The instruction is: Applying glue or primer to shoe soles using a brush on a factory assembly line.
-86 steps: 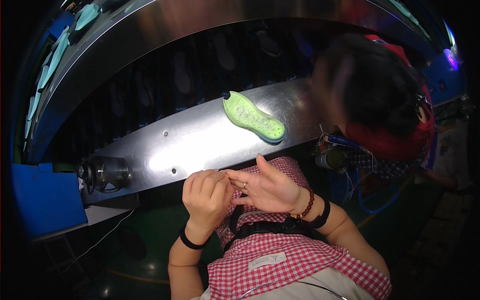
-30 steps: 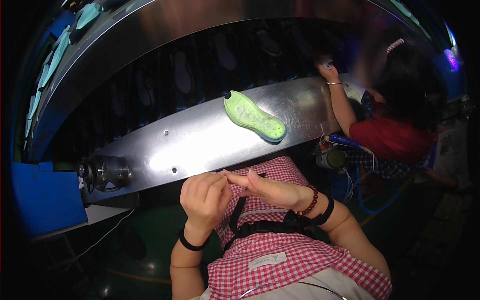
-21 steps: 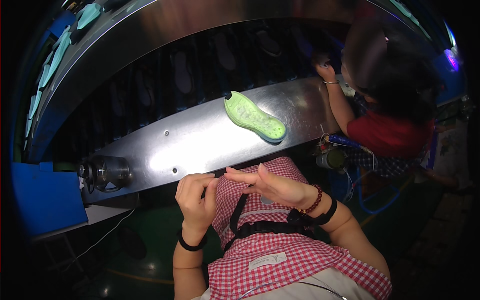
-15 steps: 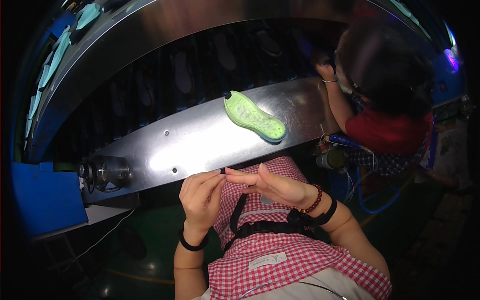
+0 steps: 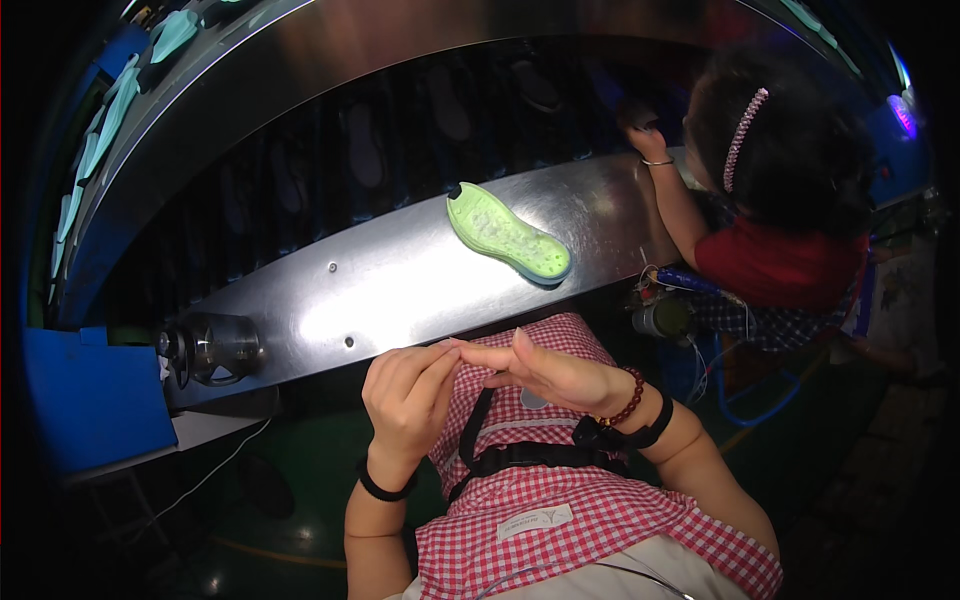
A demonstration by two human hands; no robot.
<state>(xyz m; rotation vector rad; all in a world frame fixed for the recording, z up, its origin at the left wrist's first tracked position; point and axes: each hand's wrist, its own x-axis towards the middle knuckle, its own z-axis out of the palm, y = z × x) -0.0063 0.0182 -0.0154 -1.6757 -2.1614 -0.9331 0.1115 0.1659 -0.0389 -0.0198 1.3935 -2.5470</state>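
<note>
My left hand (image 5: 407,395) is at the near edge of the metal bench, its fingers and thumb drawn together in a pinch. Its tips touch the fingertips of my right hand (image 5: 562,380); whether anything small is between them is hidden. The fingers of my right hand are stretched out, with the thumb raised apart from them. Beyond both hands, a light green shoe sole (image 5: 510,236) lies hollow side up on the bench, untouched, with whitish patches inside and a dark spot at its far tip.
The narrow steel bench (image 5: 290,305) curves across in front of me. Dark shoe parts (image 5: 366,140) stand in a row behind it. A clear jug (image 5: 225,345) sits at its left end beside a blue box (image 5: 90,395). On the right, a co-worker in a red sleeve (image 5: 790,265) reaches across the bench.
My left hand has shifted slightly right, its fingertips now overlapping those of my right hand. The co-worker's head has turned, showing a hair band. The sole stays put.
</note>
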